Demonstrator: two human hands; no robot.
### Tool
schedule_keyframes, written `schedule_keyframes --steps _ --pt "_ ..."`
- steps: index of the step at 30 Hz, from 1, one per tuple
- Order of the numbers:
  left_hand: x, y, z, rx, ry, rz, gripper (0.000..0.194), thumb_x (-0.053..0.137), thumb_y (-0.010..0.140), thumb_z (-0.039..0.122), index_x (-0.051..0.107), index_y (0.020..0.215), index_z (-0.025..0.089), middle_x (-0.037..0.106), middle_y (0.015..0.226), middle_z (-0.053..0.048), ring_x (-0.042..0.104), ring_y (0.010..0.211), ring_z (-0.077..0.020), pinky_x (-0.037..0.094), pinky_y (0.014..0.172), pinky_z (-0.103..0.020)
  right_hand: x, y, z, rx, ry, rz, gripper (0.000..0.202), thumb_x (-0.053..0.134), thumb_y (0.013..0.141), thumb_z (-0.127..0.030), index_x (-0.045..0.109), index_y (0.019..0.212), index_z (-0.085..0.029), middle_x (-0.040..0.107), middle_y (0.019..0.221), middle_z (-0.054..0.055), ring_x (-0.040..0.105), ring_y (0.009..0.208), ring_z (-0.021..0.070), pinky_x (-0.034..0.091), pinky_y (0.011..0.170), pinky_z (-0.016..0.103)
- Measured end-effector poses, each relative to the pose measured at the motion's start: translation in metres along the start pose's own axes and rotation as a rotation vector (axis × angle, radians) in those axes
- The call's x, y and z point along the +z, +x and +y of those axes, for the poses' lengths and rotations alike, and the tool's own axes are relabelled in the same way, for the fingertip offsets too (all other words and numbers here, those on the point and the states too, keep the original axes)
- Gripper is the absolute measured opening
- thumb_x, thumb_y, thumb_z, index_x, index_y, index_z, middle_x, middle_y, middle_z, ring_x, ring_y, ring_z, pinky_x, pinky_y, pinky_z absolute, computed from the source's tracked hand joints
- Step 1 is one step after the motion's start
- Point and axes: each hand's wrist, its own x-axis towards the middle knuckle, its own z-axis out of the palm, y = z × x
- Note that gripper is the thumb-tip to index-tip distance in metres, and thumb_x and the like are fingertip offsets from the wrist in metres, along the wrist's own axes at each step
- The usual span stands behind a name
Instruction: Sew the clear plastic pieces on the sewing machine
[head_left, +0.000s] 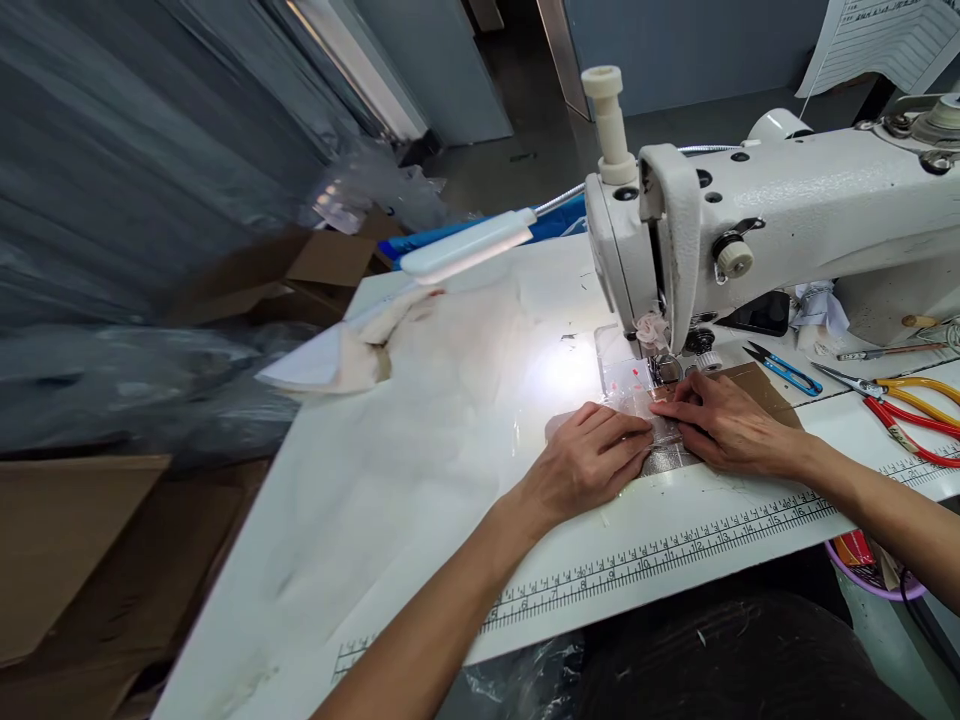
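Observation:
A white sewing machine [795, 210] stands at the right of the white table. Under its needle area lies a thin, see-through piece of material [634, 385] with small red marks. My left hand [589, 455] presses on the near left part of this piece, its fingers together and pointing right. From the right, my right hand [720, 420] pinches or presses the piece close to the presser foot, thumb and forefinger toward the other hand. The fingertips of both hands nearly meet. What lies beneath the fingers is partly hidden.
Blue snips [787, 370], red-handled pliers [900, 425] and yellow-handled scissors [915, 385] lie right of my hands. A lamp [469, 245] hangs over the table's back edge. White fabric [337, 360] lies at the left edge. A printed ruler [645, 565] runs along the front; cardboard boxes [67, 540] stand left.

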Motion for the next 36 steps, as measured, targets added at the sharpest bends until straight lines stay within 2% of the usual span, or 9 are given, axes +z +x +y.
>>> schedule_keyframes --steps 7,16,20,25,31,36 --pt "0.0 0.0 0.001 0.023 0.007 0.006 0.008 0.056 0.092 0.012 0.061 0.098 0.016 0.071 0.092 -0.005 0.062 0.072 -0.0142 0.047 0.058 -0.028 0.003 -0.001 0.0 -0.004 -0.042 0.01 0.039 0.04 0.097 -0.024 0.06 0.129 -0.016 0.057 0.109 0.016 0.052 0.101 0.0269 0.049 0.085 0.045" --pt "-0.001 0.002 0.002 0.049 0.05 -0.041 0.007 0.056 0.092 0.012 0.061 0.097 0.015 0.071 0.09 -0.005 0.06 0.071 -0.015 0.048 0.059 -0.029 0.005 -0.001 0.0 0.016 -0.034 0.01 0.036 0.043 0.096 -0.022 0.06 0.127 -0.018 0.057 0.111 0.015 0.052 0.101 0.0258 0.049 0.086 0.045" --pt "-0.003 0.003 0.004 0.056 0.084 -0.04 0.007 0.055 0.092 0.012 0.06 0.097 0.015 0.071 0.091 -0.006 0.061 0.072 -0.015 0.049 0.06 -0.03 -0.002 -0.003 0.0 0.035 0.081 0.005 0.041 0.041 0.095 -0.022 0.054 0.134 -0.018 0.057 0.113 0.014 0.054 0.102 0.0254 0.048 0.089 0.045" --pt "-0.004 0.004 0.005 0.061 0.121 -0.036 0.007 0.058 0.09 0.011 0.06 0.096 0.014 0.072 0.094 -0.007 0.063 0.074 -0.0161 0.048 0.059 -0.031 -0.012 -0.005 0.001 0.156 0.266 0.023 0.041 0.038 0.097 -0.024 0.053 0.134 -0.018 0.06 0.103 0.011 0.058 0.095 0.022 0.05 0.086 0.041" --pt "-0.002 0.002 0.004 0.063 0.099 -0.029 0.009 0.059 0.09 0.011 0.06 0.099 0.015 0.073 0.091 -0.006 0.064 0.074 -0.0155 0.049 0.059 -0.03 -0.01 -0.004 0.001 0.181 0.3 0.089 0.039 0.038 0.094 -0.022 0.059 0.125 -0.01 0.063 0.102 0.013 0.06 0.092 0.0213 0.05 0.085 0.037" --pt "-0.002 0.002 0.004 0.061 0.088 -0.042 0.011 0.06 0.09 0.011 0.06 0.1 0.015 0.073 0.093 -0.006 0.064 0.075 -0.0155 0.049 0.059 -0.03 -0.011 -0.004 0.001 0.181 0.295 0.104 0.036 0.04 0.093 -0.018 0.064 0.12 -0.015 0.065 0.1 0.01 0.061 0.09 0.0194 0.051 0.084 0.036"
